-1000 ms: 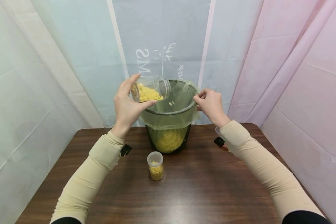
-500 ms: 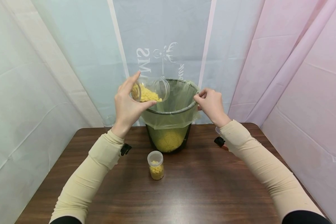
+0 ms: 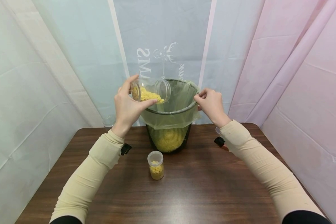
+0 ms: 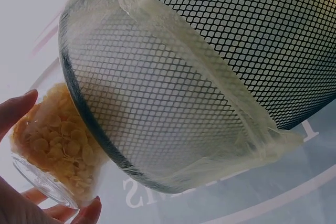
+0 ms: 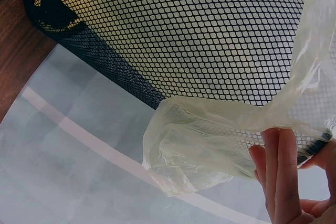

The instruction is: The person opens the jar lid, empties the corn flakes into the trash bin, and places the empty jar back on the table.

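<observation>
My left hand [image 3: 126, 107] grips a clear plastic jar [image 3: 154, 82] laid on its side, its mouth over the left part of a black mesh wastebasket [image 3: 168, 141]. Yellow flakes [image 4: 68, 145] lie along the jar's lower wall, some right at its lip. A pale green bin liner [image 3: 170, 120] is folded over the wastebasket's rim. On the far right, my right hand [image 3: 212, 104] pinches that rim and liner between thumb and fingers. Through the mesh, yellow contents show low in the basket. A smaller jar [image 3: 156, 171] of yellow pieces stands upright in front.
The dark wooden table [image 3: 201, 186] carries the wastebasket and small jar. At its back left corner stands a clear container [image 3: 109, 120], partly behind my left sleeve. A clear round edge [image 3: 217, 130] peeks out by my right cuff. Fabric curtains [image 3: 86, 77] enclose the back and sides.
A second ago a couple of flakes were falling inside the wastebasket; none show in the air now. The flakes in the jar have shifted slightly. My left fingertips moved a little; my right hand stayed put.
</observation>
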Available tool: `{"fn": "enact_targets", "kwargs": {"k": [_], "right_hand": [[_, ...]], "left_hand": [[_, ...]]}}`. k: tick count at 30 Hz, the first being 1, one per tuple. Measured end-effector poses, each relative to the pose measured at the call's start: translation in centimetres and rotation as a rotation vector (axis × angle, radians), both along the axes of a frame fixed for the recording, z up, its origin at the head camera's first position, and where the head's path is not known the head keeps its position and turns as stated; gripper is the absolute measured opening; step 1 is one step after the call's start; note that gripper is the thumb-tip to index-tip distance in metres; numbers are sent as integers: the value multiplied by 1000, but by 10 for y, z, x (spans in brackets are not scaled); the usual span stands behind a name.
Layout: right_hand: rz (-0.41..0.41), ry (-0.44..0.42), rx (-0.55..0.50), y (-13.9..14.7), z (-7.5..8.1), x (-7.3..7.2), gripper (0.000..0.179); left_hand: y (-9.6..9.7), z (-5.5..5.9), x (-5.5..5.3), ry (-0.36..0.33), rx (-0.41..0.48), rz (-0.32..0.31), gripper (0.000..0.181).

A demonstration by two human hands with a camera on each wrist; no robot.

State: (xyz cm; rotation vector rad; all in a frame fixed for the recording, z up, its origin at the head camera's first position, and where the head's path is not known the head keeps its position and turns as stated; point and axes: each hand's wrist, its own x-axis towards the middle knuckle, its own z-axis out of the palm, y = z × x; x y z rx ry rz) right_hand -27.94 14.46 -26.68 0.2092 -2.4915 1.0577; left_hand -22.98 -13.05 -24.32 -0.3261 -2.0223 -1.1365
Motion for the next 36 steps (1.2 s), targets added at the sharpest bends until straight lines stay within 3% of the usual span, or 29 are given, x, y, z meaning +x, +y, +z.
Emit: {"fn": "enact_targets", "kwargs": {"k": [8,16,30,36], "right_hand": [[-7,-9,0,1,1,0,21],[-2,-9,7,1,1,1,21],[1,-10,3,1,-1,2,20],[-3,16,5,0,-2,1,19]], "left_hand": [[0,2,-2,-9,38,-9,88],[-2,3,-4,-71,64,0,86],[-2,3,-4,-46,63,11,86],[-2,4,-3,-66,70,0,88]]}}
